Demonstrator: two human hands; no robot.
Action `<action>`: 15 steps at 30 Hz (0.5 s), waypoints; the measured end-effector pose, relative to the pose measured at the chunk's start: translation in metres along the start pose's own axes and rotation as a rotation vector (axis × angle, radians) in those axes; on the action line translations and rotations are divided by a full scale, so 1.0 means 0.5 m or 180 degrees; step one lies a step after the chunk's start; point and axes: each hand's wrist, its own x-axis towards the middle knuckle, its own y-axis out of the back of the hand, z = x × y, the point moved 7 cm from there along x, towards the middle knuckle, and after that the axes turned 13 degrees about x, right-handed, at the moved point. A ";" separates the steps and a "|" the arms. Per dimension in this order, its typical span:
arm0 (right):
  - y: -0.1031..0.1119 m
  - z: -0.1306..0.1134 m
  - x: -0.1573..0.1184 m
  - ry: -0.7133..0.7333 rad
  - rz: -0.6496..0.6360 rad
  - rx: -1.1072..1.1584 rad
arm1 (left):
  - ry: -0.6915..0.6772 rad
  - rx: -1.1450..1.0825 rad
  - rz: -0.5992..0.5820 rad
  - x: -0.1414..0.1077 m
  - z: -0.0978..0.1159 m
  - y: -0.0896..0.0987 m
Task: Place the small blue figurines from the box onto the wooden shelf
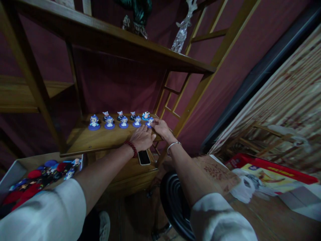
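Small figurines stand in two rows on a wooden shelf (pixel 107 135). Along the front are several blue-and-white ones on round blue bases, the leftmost figurine (pixel 94 123) a bit apart. Behind them are grey-and-black figurines (pixel 120 115) and a light-blue one (pixel 145 115). My right hand (pixel 162 129) has its fingers closed round the rightmost blue figurine (pixel 149 122). Just left of it, my left hand (pixel 142 138) rests on the shelf's front part with fingers stretched out, below the front row, and nothing shows in it.
A box (pixel 15 170) full of figurines is at the lower left. A phone (pixel 143 157) lies on a lower surface. A black round seat (pixel 175 204) stands below. Above, an upper shelf (pixel 112 36) holds a glass deer (pixel 182 31). Boxes and bags (pixel 244 187) are at right.
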 end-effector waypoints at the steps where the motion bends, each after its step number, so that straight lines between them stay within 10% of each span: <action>1: 0.000 0.001 0.001 0.0009 0.0008 -0.0045 | 0.0003 0.0007 0.0016 0.000 0.000 0.001; 15: -0.008 -0.005 0.010 0.0020 -0.0099 -0.0492 | 0.0147 -0.0047 -0.0197 0.004 -0.001 -0.005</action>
